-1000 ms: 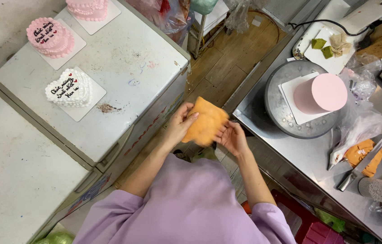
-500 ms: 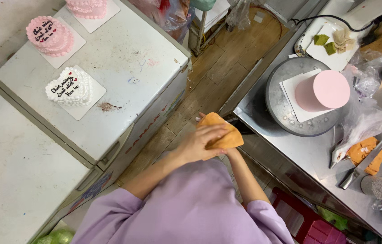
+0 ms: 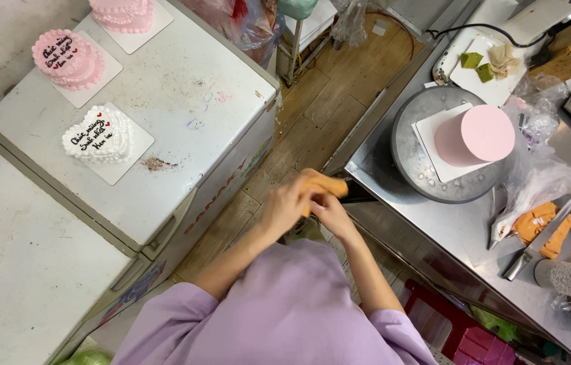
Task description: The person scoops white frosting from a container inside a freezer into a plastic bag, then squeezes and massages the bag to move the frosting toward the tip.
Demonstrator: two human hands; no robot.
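While I look down past my lilac sleeves, this is how things lie:

Left hand (image 3: 291, 203): closed over an orange cloth (image 3: 329, 186), covering most of it.
Right hand (image 3: 329, 215): just beneath, fingers curled, pressed to the same cloth; both grips are shut on it.
Cloth position: bunched small between my palms, held over the wooden floor (image 3: 312, 115), just beside the edge of the steel desk (image 3: 461, 230).
Steel desk, to my right: a smooth pink round cake (image 3: 478, 134) on a white board atop a metal turntable (image 3: 410, 159); it carries no lettering or trim.
White chest freezer (image 3: 191, 88), to my left: a white heart-shaped cake (image 3: 100, 134) and a pink heart-shaped cake (image 3: 66, 57), both already lettered.
Progress: I judge two cakes finished, the plain pink one waiting for decoration, my hands busy only with the cloth.
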